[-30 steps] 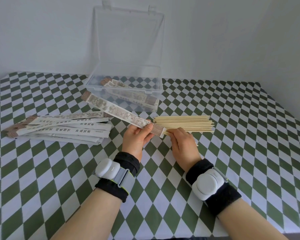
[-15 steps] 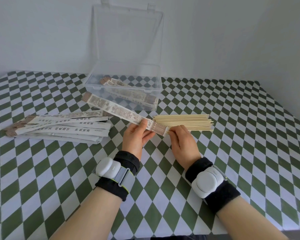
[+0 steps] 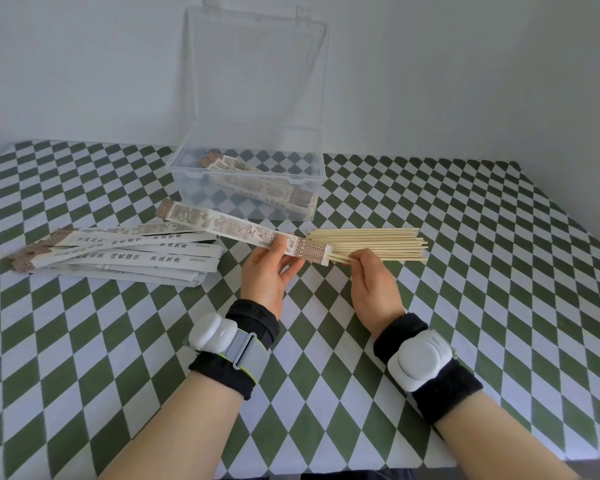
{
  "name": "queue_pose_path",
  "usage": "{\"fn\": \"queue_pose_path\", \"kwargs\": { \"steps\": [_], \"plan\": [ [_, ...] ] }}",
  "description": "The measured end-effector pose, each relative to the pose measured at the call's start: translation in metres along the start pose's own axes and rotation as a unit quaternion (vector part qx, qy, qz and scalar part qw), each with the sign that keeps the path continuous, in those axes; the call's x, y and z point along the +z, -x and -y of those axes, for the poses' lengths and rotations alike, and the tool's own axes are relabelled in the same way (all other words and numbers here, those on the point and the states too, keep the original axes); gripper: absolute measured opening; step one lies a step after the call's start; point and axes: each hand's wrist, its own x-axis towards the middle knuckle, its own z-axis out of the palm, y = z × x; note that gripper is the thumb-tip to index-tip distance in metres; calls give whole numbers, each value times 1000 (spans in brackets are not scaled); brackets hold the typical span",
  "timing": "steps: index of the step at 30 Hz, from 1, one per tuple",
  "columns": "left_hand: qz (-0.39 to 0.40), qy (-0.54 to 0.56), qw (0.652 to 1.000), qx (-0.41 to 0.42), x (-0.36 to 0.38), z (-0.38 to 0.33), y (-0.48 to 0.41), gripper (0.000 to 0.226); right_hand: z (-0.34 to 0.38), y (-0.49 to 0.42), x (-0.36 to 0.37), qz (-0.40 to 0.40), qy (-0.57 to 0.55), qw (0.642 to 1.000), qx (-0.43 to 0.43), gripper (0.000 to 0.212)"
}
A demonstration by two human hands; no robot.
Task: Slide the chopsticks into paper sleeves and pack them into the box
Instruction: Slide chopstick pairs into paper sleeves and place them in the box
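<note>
Left hand: thumb lies on top of the sleeve and the other fingers are curled under it, so the sleeve is pinched near its patterned open end. The rest of the sleeve runs up and to the left of the fingers, clear of the table.

Right hand: fingertips are curled and pinch a pair of chopsticks. Only a short length of the pair shows between these fingertips and the sleeve mouth just to their left. How deep the pair sits inside cannot be told.

Loose chopsticks lie in a flat bundle just beyond the right fingers, on the table.

Empty sleeves are stacked well to the left of the left hand.

The clear box stands beyond both hands with its lid upright. Filled sleeves lie slantwise in it.
</note>
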Motion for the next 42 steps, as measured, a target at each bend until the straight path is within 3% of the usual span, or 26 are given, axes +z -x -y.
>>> {"fn": "queue_pose_path", "kwargs": {
  "steps": [7,15,24,42],
  "plan": [
    [32,-48,998,-5,1,3,2,11,3,0,1,37,-29,999,-18,21],
    [2,9,1000,-18,0,1,2,7,3,-1,-3,-5,-150,987,58,18],
    [39,-13,999,-34,4,1,3,8,4,-3,-8,71,-261,961,63,21],
    [51,-13,997,-54,3,1,4,9,9,-1,-13,104,-324,938,63,18]
  ]
}}
